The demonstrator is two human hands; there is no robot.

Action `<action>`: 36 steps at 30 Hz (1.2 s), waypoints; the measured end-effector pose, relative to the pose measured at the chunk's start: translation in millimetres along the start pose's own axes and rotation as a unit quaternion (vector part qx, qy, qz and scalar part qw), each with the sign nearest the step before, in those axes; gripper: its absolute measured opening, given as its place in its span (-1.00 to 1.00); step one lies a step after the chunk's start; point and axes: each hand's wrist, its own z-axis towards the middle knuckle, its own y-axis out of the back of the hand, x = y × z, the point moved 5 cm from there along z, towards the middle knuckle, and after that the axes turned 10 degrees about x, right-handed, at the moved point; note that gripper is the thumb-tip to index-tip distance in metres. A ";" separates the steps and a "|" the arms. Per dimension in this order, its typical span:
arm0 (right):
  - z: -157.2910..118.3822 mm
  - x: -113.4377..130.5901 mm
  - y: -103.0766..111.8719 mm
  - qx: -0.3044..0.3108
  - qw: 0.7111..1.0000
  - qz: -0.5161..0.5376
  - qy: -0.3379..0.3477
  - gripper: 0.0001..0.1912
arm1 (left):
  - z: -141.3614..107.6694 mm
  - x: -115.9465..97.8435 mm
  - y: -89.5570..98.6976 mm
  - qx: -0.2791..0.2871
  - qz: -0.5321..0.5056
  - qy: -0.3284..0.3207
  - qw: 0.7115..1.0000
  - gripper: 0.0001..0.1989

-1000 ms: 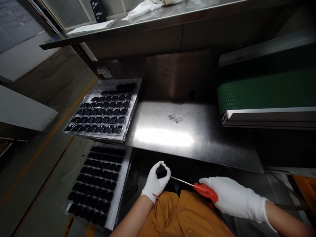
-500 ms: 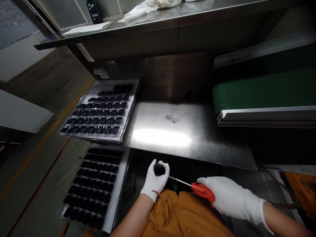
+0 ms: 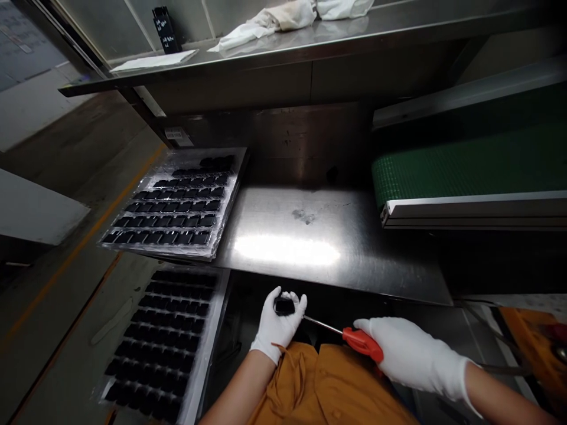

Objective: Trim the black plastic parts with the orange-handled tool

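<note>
My left hand [image 3: 279, 324], in a white glove, holds a small black part [image 3: 284, 306] between thumb and fingers, in front of my apron. The part's glossy dark face points up toward me. In my gloved right hand [image 3: 411, 351] is a red air blow gun [image 3: 362, 343], gripped by its handle. Its thin metal nozzle points left, with the tip beside the fingers of my left hand. On the bench's left end lies a plastic-covered tray [image 3: 225, 227] with rows of similar black parts. A second tray [image 3: 204, 354] of black parts sits lower, at its near side.
A steel bench [image 3: 305, 230] spans the middle, with a bright reflection and a dark smudge. A green conveyor belt [image 3: 469, 171] stands on the right. White cloths [image 3: 283, 20] and a black block [image 3: 167, 30] lie on the shelf above. An orange item [image 3: 522, 342] is at lower right.
The black part has tilted in my left hand, so its glossy face now shows. The blow gun keeps nearly the same place. The whole view has shifted slightly.
</note>
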 end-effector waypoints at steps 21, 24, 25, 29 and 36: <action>-5.1 10.5 0.0 -0.044 0.996 -0.079 0.007 -0.82 | 9.2 -0.2 -6.0 0.041 0.128 -0.052 0.990 -0.91; -6.4 13.6 9.4 -0.074 0.991 -0.108 0.028 -0.72 | 9.6 5.4 -10.5 0.040 0.103 -0.023 0.994 -0.93; -9.0 14.5 16.9 -0.103 0.988 -0.110 0.040 -0.68 | 8.9 8.6 -12.8 0.040 0.101 -0.010 0.994 -0.93; -37.3 10.4 70.8 -0.267 0.957 -0.068 0.091 -0.64 | 2.3 24.1 -22.5 0.029 0.102 0.040 0.994 -0.91; -108.0 -29.0 204.1 -0.588 0.807 -0.048 -0.002 -0.45 | -28.9 53.1 -59.3 0.064 0.107 0.112 0.986 -0.89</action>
